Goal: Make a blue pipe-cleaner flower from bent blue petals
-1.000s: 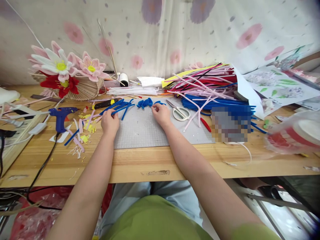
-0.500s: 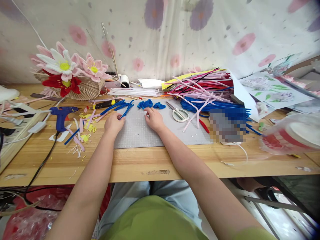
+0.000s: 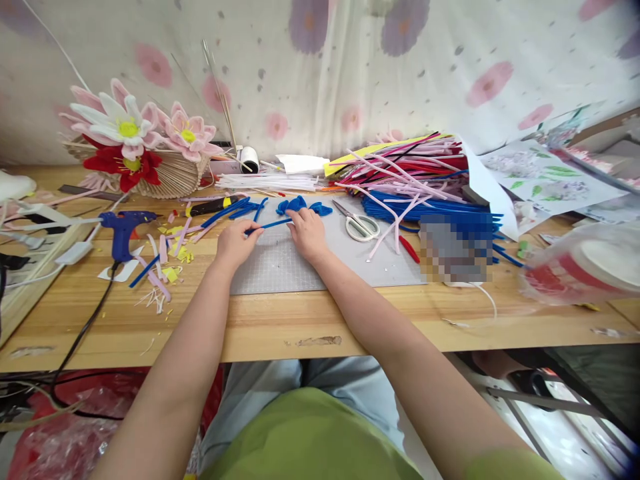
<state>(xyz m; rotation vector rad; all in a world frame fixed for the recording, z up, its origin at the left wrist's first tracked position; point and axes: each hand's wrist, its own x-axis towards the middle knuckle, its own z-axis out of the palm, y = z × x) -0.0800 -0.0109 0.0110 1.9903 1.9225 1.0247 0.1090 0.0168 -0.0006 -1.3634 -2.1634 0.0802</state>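
Observation:
My left hand (image 3: 236, 243) and my right hand (image 3: 309, 235) rest on a grey cutting mat (image 3: 280, 267) and together hold one blue pipe cleaner (image 3: 270, 225) stretched between their fingertips. Just beyond my right hand lie a few folded blue pipe-cleaner petals (image 3: 300, 205). A loose bunch of straight blue pipe cleaners (image 3: 235, 210) lies beyond my left hand.
White-handled scissors (image 3: 357, 223) lie right of my right hand. A big heap of pink, red and blue pipe cleaners (image 3: 420, 180) fills the back right. A blue glue gun (image 3: 123, 230) and scraps lie left; pipe-cleaner flowers (image 3: 130, 137) stand behind. A plastic container (image 3: 585, 267) sits far right.
My left hand left the blue bunch and moved right with one pipe cleaner. My right hand drew back from the petals and took its other end.

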